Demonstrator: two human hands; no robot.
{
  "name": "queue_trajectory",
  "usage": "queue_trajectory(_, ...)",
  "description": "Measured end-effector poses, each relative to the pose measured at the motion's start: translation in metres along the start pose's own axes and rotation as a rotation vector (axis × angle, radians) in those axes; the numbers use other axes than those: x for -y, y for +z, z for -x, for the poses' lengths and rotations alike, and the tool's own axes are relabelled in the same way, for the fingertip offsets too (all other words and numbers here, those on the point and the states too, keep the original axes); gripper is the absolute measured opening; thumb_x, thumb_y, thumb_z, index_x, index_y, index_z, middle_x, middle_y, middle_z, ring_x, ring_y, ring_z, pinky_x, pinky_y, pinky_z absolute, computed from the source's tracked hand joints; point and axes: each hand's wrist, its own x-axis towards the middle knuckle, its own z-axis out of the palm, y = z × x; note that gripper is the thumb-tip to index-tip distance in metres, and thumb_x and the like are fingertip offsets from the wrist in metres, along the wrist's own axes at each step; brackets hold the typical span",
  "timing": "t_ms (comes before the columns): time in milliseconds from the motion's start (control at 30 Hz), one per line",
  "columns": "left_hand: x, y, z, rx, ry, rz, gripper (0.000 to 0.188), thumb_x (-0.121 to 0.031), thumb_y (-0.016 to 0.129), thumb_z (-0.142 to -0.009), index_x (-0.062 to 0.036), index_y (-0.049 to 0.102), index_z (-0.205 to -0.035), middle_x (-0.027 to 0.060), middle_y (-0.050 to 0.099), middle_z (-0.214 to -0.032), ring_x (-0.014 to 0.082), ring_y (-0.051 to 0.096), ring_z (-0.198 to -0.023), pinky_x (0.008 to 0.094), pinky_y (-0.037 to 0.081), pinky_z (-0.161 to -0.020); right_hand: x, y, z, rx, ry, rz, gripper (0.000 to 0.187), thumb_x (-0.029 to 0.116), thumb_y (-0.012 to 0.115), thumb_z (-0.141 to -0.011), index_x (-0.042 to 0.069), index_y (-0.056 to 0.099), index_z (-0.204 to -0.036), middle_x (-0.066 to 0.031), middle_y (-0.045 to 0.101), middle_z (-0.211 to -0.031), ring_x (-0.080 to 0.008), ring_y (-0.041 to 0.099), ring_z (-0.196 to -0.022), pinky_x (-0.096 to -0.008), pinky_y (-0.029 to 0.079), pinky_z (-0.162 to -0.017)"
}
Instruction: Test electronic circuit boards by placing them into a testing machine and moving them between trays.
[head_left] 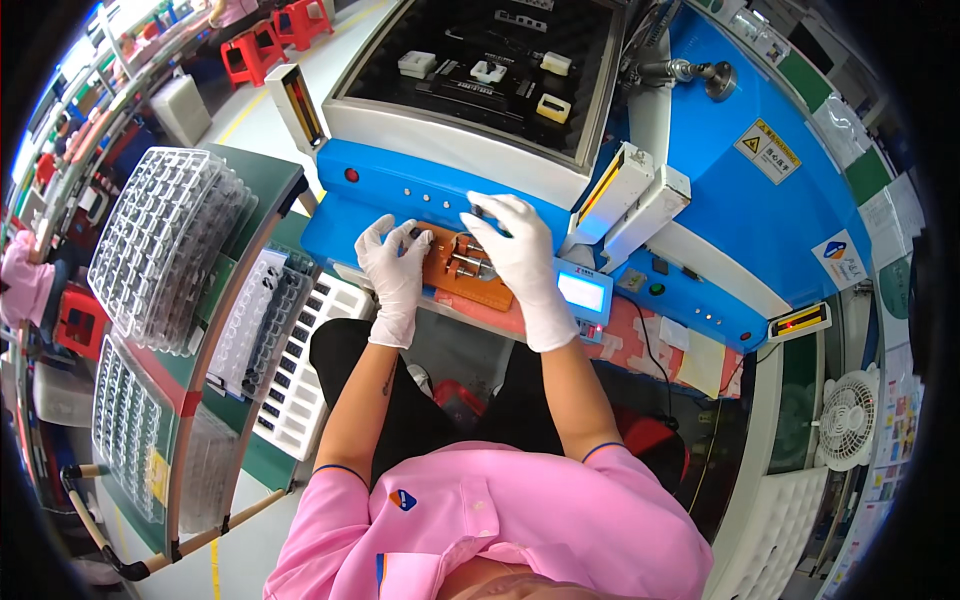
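Pink shirt [500,530] sits nearest. Right hand [515,240], narrow grip on a dark piece [477,211]: be gentle. Left hand [393,265], grip unclear: steady the orange fixture [472,289].

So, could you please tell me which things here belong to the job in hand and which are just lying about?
Apparently in the job:
brown fixture, by the left hand
small dark piece, at the right hand
blue machine behind

Apparently just around:
red stools
white fan

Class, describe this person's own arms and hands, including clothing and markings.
The left hand and right hand wear thin, long-cuffed white gloves. Short pink fabric sleeves end in narrow dark-blue trim. A small dark marking shows on the left forearm.
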Motion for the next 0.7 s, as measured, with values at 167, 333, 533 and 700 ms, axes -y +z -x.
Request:
queue_trajectory(167,-0.005,0.020,0.010,-0.038,0.018,-0.010,0.041,-0.013,0.077,-0.071,-0.0089,0.063,-0.109,0.0157,0.054,-0.118,0.0307,0.046,-0.114,0.0403,0.037,-0.097,-0.001,-0.044,0.027,0.014,0.215,-0.070,0.023,0.007,0.073,-0.076,0.004,0.069,-0.098,-0.0079,0.062,-0.081,-0.0195,0.060,-0.075,-0.0296,0.048,-0.069)
queue_trajectory(333,0.007,0.026,0.021,-0.082,-0.101,0.180,0.054,-0.008,0.074,-0.074,-0.0031,0.052,-0.123,0.0159,0.046,-0.127,0.0302,0.042,-0.120,0.0385,0.034,-0.102,-0.004,-0.021,0.045,-0.010,0.149,-0.107,0.021,0.008,0.073,-0.076,0.004,0.069,-0.096,-0.0087,0.062,-0.082,-0.0213,0.060,-0.075,-0.0310,0.048,-0.069)
queue_trajectory(533,0.012,0.028,0.023,-0.048,-0.191,0.380,0.059,-0.006,0.073,-0.074,-0.0025,0.047,-0.127,0.0179,0.040,-0.131,0.0309,0.040,-0.123,0.0382,0.032,-0.104,0.010,0.023,0.033,0.226,0.057,-0.028,0.024,0.027,0.067,-0.081,0.007,0.070,-0.094,-0.0122,0.064,-0.086,-0.0275,0.062,-0.080,-0.0354,0.050,-0.071)
queue_trajectory(700,0.016,0.013,0.005,0.050,-0.066,0.274,0.060,-0.006,0.068,-0.078,-0.0013,0.042,-0.131,0.0198,0.038,-0.133,0.0321,0.039,-0.125,0.0392,0.030,-0.106,0.012,0.043,-0.037,0.365,-0.155,-0.168,0.023,0.029,0.065,-0.080,0.009,0.071,-0.090,-0.0116,0.067,-0.089,-0.0280,0.064,-0.082,-0.0363,0.050,-0.071)
